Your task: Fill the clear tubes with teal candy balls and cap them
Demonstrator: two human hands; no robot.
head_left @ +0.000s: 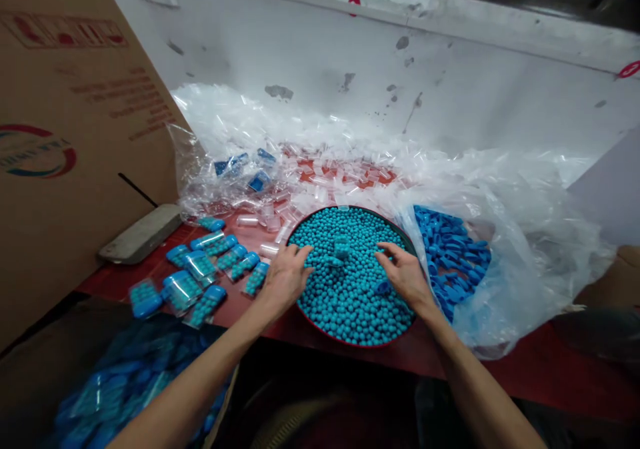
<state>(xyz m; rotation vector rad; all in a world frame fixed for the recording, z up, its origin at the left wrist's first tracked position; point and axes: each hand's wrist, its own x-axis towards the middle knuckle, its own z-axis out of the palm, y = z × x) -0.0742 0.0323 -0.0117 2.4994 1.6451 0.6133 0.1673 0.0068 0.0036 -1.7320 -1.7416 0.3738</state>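
A round tub (320, 336) full of small turquoise balls (350, 312) stands at the table's front edge. My left hand (289, 272) is at its left rim, fingers apart and holding nothing. Over the right side of the balls is my right hand (404, 277), its thumb and fingers parted with nothing visible between them. Between my hands a small clear container (342, 246) rests among the balls, with balls seen through it. A blue cap (383, 288) lies on the balls just below my right fingers.
Several filled, blue-capped containers (200, 267) lie on the red table (280, 326) at left. Behind the tub are loose clear containers (320, 196). A plastic bag (515, 269) of blue caps (453, 256) sits at right. A cardboard box (85, 136) and a grey block (143, 232) stand left.
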